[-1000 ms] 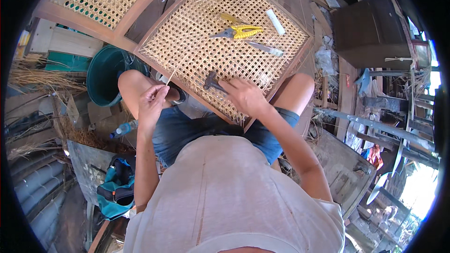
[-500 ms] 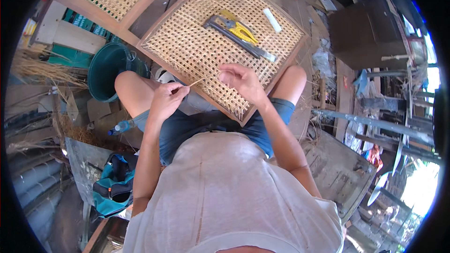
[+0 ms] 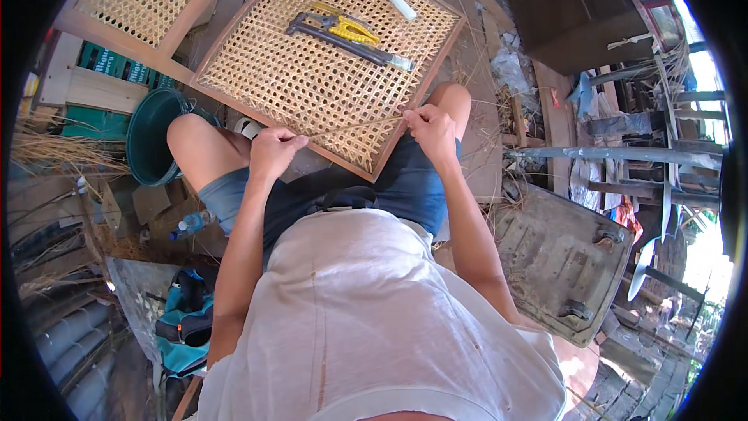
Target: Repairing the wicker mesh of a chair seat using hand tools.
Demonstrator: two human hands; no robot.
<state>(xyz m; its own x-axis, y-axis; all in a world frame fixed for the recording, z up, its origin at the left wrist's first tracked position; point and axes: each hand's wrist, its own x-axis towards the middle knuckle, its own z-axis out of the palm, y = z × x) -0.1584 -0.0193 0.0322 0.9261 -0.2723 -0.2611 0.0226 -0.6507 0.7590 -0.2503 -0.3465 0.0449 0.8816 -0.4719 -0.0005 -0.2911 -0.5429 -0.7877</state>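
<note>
"Working remotely, I start big: the panel (image 3: 288, 86), wood-framed and cane-woven, one corner pointing to the bottom of the view. On it lies the hammer (image 3: 343, 44), with the yellow snips (image 3: 355, 30) alongside."

"And how are you gripping?"

"Two narrow pinches, well apart. My left hand (image 3: 273, 152) is at the panel's near-left edge, my right hand (image 3: 433, 129) by its near-right edge."

"Holding what?"

"One strand (image 3: 354, 127) between them, spanning the panel's near corner (whether it touches, I can't tell from here). It runs nearly straight from fingertips to fingertips."

"Which step is that?"

"Holding the strand out straight over the panel, I'd judge; the hammer and snips lie unheld."

"And what does the next move call for?"

"Firm pinches both sides, I think, a light even pull and no twist; anything that thin could kink or split."
</note>
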